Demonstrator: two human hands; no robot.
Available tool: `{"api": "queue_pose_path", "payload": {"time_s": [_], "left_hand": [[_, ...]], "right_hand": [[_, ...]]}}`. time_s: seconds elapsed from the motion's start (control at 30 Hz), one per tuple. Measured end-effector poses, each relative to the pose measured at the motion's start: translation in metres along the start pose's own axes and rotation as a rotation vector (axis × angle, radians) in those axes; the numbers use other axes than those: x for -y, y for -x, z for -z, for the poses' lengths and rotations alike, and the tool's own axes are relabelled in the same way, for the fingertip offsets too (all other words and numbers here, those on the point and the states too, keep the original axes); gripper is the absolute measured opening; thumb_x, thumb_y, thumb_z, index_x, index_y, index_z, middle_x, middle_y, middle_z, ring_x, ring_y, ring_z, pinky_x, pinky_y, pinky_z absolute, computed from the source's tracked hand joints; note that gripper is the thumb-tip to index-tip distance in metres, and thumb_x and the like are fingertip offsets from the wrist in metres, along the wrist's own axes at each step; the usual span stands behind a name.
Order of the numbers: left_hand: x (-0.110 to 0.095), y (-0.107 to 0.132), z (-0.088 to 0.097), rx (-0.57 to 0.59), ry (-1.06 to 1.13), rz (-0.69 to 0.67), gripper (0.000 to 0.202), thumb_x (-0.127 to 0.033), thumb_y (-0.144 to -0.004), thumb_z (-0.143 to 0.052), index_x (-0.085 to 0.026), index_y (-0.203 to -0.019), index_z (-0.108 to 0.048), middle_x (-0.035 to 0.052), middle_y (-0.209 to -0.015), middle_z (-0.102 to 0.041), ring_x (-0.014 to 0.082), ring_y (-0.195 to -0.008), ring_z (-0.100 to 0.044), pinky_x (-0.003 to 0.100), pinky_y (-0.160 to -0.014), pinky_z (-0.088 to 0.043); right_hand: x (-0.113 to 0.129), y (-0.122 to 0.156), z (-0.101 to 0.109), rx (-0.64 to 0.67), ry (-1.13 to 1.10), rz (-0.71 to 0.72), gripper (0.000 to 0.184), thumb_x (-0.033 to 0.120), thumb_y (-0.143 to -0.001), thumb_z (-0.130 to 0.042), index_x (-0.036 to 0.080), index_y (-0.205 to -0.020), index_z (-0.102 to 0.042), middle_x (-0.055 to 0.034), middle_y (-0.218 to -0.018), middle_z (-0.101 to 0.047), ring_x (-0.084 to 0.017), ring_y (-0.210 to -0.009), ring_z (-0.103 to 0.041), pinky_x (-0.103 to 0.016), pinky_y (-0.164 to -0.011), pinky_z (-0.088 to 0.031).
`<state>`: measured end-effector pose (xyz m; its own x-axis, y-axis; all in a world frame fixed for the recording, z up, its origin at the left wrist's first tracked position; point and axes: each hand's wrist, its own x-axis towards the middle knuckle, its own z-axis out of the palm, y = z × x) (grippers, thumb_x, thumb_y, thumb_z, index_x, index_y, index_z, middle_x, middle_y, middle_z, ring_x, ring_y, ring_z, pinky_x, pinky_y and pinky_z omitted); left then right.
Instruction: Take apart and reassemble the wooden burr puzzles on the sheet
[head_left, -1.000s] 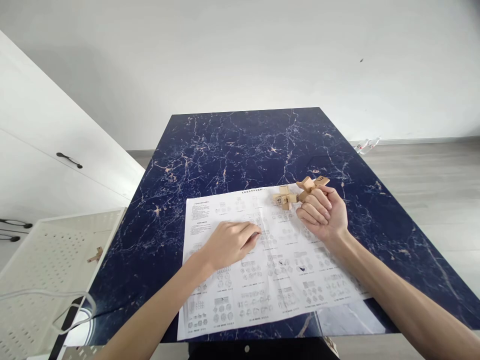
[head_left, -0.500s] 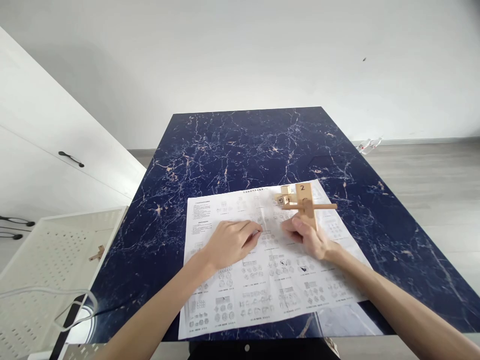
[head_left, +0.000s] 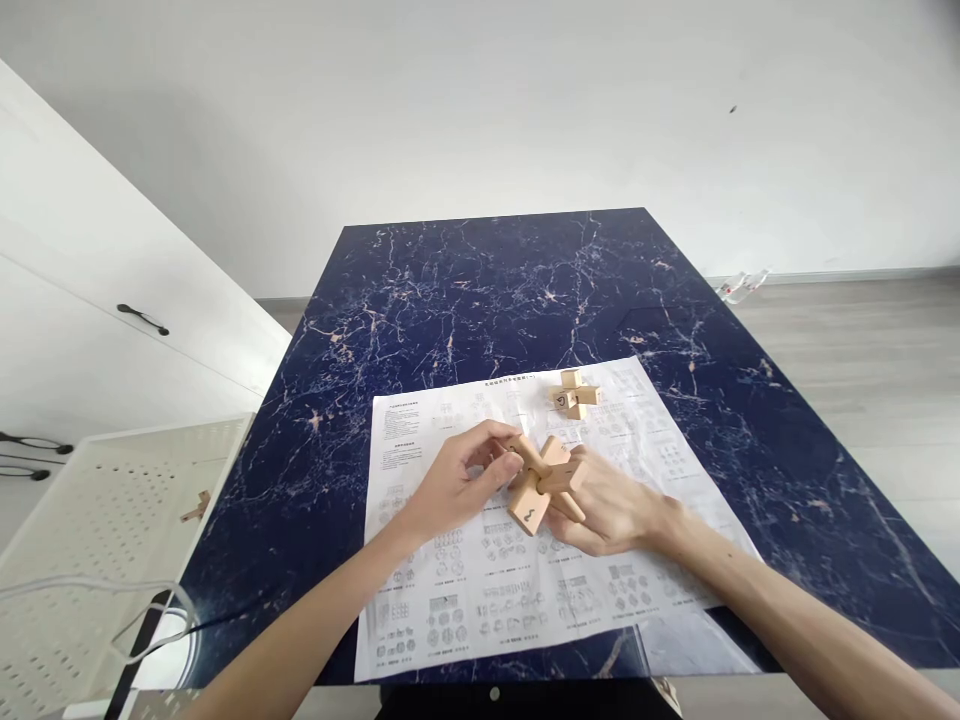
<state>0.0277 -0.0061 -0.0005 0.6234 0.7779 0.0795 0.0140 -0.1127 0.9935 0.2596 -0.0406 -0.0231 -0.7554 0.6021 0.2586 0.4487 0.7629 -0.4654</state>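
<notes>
Over the printed instruction sheet [head_left: 465, 550], both hands are on one wooden burr puzzle [head_left: 541, 482] made of crossed, numbered bars. My left hand [head_left: 461, 475] pinches a bar at its upper left between thumb and fingers. On the other side, my right hand [head_left: 611, 505] grips it with the fingers wrapped behind the bars, partly hidden. A second, smaller wooden burr puzzle [head_left: 575, 396] rests on the top right part of the sheet, apart from both hands.
The sheet lies on a dark blue marbled table [head_left: 465, 300]. A white perforated cart [head_left: 112, 490] with a small wooden piece [head_left: 196, 506] and a white cable [head_left: 90, 582] stands at the left. Clear bottles [head_left: 742, 287] are on the floor at right.
My right hand has brought the wooden puzzle down and left, turning it. My left hand has closed on its other side. The smaller puzzle is now uncovered.
</notes>
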Motion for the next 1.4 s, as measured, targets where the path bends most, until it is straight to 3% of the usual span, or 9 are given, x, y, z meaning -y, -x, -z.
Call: {"api": "queue_pose_path", "payload": {"time_s": [0.17, 0.33, 0.47, 0.57, 0.63, 0.8, 1.03, 1.27, 1.4], "left_hand": [[-0.001, -0.001, 0.0, -0.042, 0.103, 0.053, 0.037, -0.053, -0.101, -0.072, -0.018, -0.09, -0.065, -0.0012, -0.076, -0.06, 0.0099, -0.06, -0.05, 0.024, -0.059, -0.044], [0.002, -0.003, 0.008, -0.191, 0.007, 0.052, 0.041, -0.059, -0.101, -0.069, -0.019, -0.091, -0.069, 0.0005, -0.077, -0.061, 0.0117, -0.063, -0.051, 0.025, -0.059, -0.045], [0.009, -0.004, 0.017, -0.205, -0.055, -0.014, 0.055, -0.068, -0.09, -0.078, -0.022, -0.12, -0.072, 0.0111, -0.119, -0.072, 0.0243, -0.104, -0.068, 0.037, -0.089, -0.058], [0.013, -0.004, 0.02, -0.052, 0.009, -0.024, 0.093, -0.068, -0.07, -0.094, -0.028, -0.148, -0.061, 0.0163, -0.151, -0.061, 0.0375, -0.139, -0.059, 0.05, -0.111, -0.054], [0.014, -0.003, 0.02, 0.055, 0.044, 0.007, 0.101, -0.059, -0.068, -0.099, -0.03, -0.155, -0.056, 0.0167, -0.156, -0.059, 0.0408, -0.146, -0.056, 0.057, -0.116, -0.051], [0.013, -0.001, 0.02, 0.097, 0.018, 0.046, 0.091, -0.043, -0.072, -0.099, -0.032, -0.153, -0.06, 0.0156, -0.154, -0.063, 0.0405, -0.142, -0.061, 0.057, -0.11, -0.056], [0.015, -0.003, 0.024, 0.059, 0.018, 0.001, 0.094, -0.043, -0.067, -0.101, -0.029, -0.151, -0.061, 0.0157, -0.156, -0.062, 0.0415, -0.144, -0.059, 0.059, -0.115, -0.052], [0.016, -0.002, 0.019, -0.022, 0.032, -0.041, 0.092, -0.045, -0.066, -0.102, -0.028, -0.147, -0.062, 0.0153, -0.15, -0.065, 0.0385, -0.141, -0.062, 0.058, -0.12, -0.049], [0.014, -0.001, 0.015, -0.106, -0.036, -0.101, 0.091, -0.049, -0.067, -0.102, -0.029, -0.145, -0.061, 0.014, -0.145, -0.067, 0.0373, -0.136, -0.064, 0.057, -0.117, -0.052]], "right_hand": [[-0.003, -0.001, -0.002, -0.061, -0.175, -0.051, 0.034, 0.023, -0.097, -0.045, 0.024, -0.071, -0.023, 0.0061, -0.059, -0.032, -0.011, -0.05, -0.022, -0.034, -0.053, -0.021], [-0.004, -0.001, 0.002, -0.163, -0.274, -0.199, 0.031, 0.031, -0.11, -0.041, 0.025, -0.08, -0.039, 0.0064, -0.063, -0.039, -0.012, -0.049, -0.031, -0.033, -0.054, -0.027], [-0.002, -0.001, 0.004, -0.14, -0.302, -0.274, 0.028, 0.035, -0.115, -0.037, 0.024, -0.091, -0.047, 0.0052, -0.065, -0.046, -0.013, -0.05, -0.04, -0.034, -0.055, -0.032], [-0.002, -0.001, 0.002, -0.134, -0.287, -0.241, 0.031, 0.035, -0.115, -0.037, 0.024, -0.088, -0.046, 0.0043, -0.065, -0.048, -0.013, -0.051, -0.041, -0.033, -0.055, -0.032], [-0.002, -0.001, -0.001, -0.152, -0.279, -0.215, 0.032, 0.034, -0.115, -0.038, 0.024, -0.085, -0.045, 0.0048, -0.064, -0.048, -0.012, -0.049, -0.039, -0.032, -0.055, -0.031], [-0.002, -0.002, -0.003, -0.177, -0.277, -0.195, 0.033, 0.033, -0.114, -0.039, 0.024, -0.082, -0.044, 0.0063, -0.061, -0.044, -0.011, -0.047, -0.035, -0.032, -0.053, -0.029], [0.002, -0.004, -0.002, -0.243, -0.263, -0.223, 0.036, 0.032, -0.113, -0.04, 0.024, -0.079, -0.044, 0.0066, -0.059, -0.042, -0.011, -0.046, -0.035, -0.033, -0.053, -0.027], [-0.001, -0.008, -0.006, -0.255, -0.337, -0.38, 0.039, 0.037, -0.113, -0.043, 0.023, -0.077, -0.047, 0.005, -0.061, -0.046, -0.011, -0.049, -0.039, -0.031, -0.054, -0.03], [0.0, -0.008, 0.001, -0.273, -0.634, -0.476, 0.031, 0.049, -0.113, -0.046, 0.021, -0.105, -0.058, 0.0005, -0.073, -0.062, -0.016, -0.06, -0.056, -0.031, -0.059, -0.043]]}}
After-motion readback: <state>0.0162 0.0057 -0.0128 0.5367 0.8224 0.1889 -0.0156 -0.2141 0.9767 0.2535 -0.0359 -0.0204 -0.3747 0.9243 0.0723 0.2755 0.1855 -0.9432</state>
